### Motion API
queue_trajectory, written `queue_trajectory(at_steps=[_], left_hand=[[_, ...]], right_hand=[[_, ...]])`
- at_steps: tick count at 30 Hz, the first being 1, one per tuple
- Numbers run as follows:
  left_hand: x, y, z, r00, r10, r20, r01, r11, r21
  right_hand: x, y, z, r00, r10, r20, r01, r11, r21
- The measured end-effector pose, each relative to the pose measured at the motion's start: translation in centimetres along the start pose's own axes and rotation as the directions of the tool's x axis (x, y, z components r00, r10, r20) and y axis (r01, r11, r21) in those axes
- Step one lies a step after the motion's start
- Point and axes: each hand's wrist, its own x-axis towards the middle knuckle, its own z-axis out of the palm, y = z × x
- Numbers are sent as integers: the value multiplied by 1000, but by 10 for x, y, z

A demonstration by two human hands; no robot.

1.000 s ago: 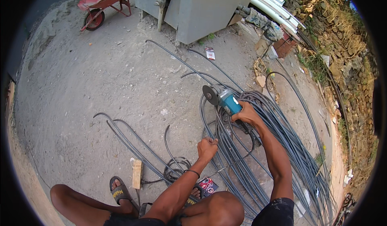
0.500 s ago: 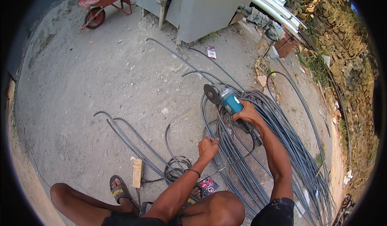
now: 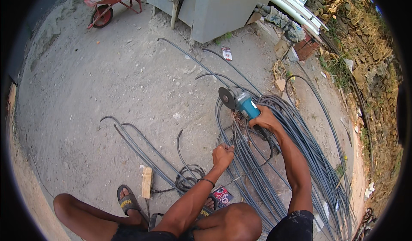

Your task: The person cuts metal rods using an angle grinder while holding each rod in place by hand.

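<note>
My right hand (image 3: 265, 120) is wrapped around the body of a teal angle grinder (image 3: 248, 107), its fingers closed. The grinder's dark disc (image 3: 226, 98) faces the left and stands over the upper end of the rebar bundle. Bent steel rebars (image 3: 300, 155) run in a long looped bundle below and to the right of the grinder. My left hand (image 3: 223, 156) is closed in a fist at the bundle's left edge; whatever it holds, if anything, is hidden by the fingers. A dark power cord (image 3: 271, 153) hangs from the grinder's rear and crosses the rebars.
Several loose rebar ends (image 3: 141, 153) reach over the dusty ground at left. A wooden block (image 3: 146, 182) and a coil of cable (image 3: 189, 175) lie near my sandalled foot (image 3: 128, 202). Further off stand a red wheelbarrow (image 3: 113, 0) and a grey metal box (image 3: 219, 13). A stone bank rises at right.
The view has shifted very slightly. Both hands and the grinder keep nearly the same place over the rebars.
</note>
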Motion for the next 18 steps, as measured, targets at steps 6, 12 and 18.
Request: queue_trajectory(at_steps=[6,12,18], left_hand=[[-6,12,-2,1000,-7,23,7,1000,8],[-3,7,-1,1000,-7,11,8,999,-52],[-1,3,0,999,36,8,-36,999,-2]], right_hand=[[-1,11,0,1000,-8,-12,8,1000,-6],[2,7,0,1000,-1,0,1,1000,-13],[-1,3,0,1000,18,6,-18,1000,19]])
